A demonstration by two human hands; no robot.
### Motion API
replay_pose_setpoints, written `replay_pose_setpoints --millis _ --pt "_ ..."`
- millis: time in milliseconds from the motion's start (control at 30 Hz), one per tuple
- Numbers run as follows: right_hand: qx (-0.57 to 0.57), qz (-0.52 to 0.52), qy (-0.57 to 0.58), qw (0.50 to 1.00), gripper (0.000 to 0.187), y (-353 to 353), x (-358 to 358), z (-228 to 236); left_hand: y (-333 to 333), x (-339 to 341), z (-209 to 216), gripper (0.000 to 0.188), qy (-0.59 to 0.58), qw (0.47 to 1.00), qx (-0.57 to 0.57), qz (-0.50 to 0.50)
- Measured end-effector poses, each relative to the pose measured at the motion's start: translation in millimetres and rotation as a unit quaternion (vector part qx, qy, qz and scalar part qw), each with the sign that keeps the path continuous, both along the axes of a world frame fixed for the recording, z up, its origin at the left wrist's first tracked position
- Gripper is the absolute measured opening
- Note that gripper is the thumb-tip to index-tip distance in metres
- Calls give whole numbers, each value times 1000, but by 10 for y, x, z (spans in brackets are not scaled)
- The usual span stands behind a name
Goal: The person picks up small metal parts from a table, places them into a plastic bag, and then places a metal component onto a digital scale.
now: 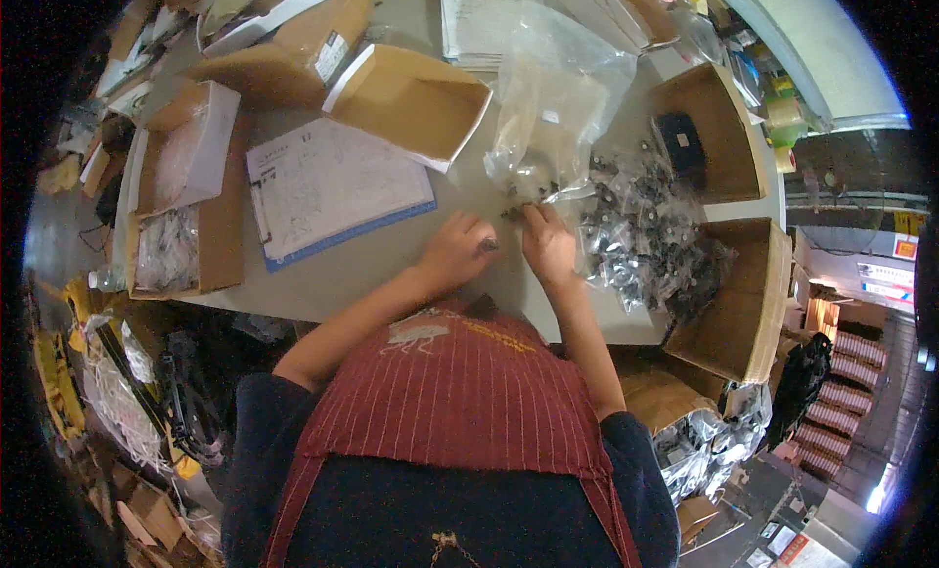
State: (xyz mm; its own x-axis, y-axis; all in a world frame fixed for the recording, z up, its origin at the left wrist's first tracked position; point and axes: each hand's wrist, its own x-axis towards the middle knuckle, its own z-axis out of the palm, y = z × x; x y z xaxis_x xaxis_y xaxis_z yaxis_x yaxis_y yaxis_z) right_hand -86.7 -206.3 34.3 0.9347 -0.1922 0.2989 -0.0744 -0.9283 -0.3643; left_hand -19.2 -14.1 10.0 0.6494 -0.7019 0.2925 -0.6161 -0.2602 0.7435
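Clock centred between the hands. A small dark piece (490, 245) is gripped in the curled left hand (458, 247) at 9, thumb side; its full shape is hidden. Small dark parts (514, 214) at 12 are touched by the right fingertips; whether one is pinched by the right hand (550, 245) can't be told. Bagged black parts (636, 226) are heaped at 3. Probably best: one part picked at a time, left piece pinched lightly, film of the clear bag (562, 89) at 12:30 kept off the fingers, heap not brushed. Farther out, a printed sheet (333, 181) is laid at 10, unobstructed for checking.
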Motion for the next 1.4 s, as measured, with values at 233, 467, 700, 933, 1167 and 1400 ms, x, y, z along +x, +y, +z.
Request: replay_pose_setpoints --millis 233,467,700,933,1167,1400 --pt "236 29 10 971 19 71 -185 384 25 -49 -43 26 21 1000 18 13" --pt "254 57 -12 965 19 163 -96 322 -29 -9 -117 33 -28 999 -15 -4" --pt "23 11 44 999 21 -29 125 -106 23 4 -21 33 -16 1000 -12 -4" --pt "304 104 25 947 23 242 -127 549 82 -29 -121 35 -12 999 -36 0" --pt "215 165 1 963 27 162 -193 547 69 16 -84 37 -5 999 -49 -23" --pt "113 197 -39 973 25 220 -163 465 169 -37 -4 28 111 988 -100 40"
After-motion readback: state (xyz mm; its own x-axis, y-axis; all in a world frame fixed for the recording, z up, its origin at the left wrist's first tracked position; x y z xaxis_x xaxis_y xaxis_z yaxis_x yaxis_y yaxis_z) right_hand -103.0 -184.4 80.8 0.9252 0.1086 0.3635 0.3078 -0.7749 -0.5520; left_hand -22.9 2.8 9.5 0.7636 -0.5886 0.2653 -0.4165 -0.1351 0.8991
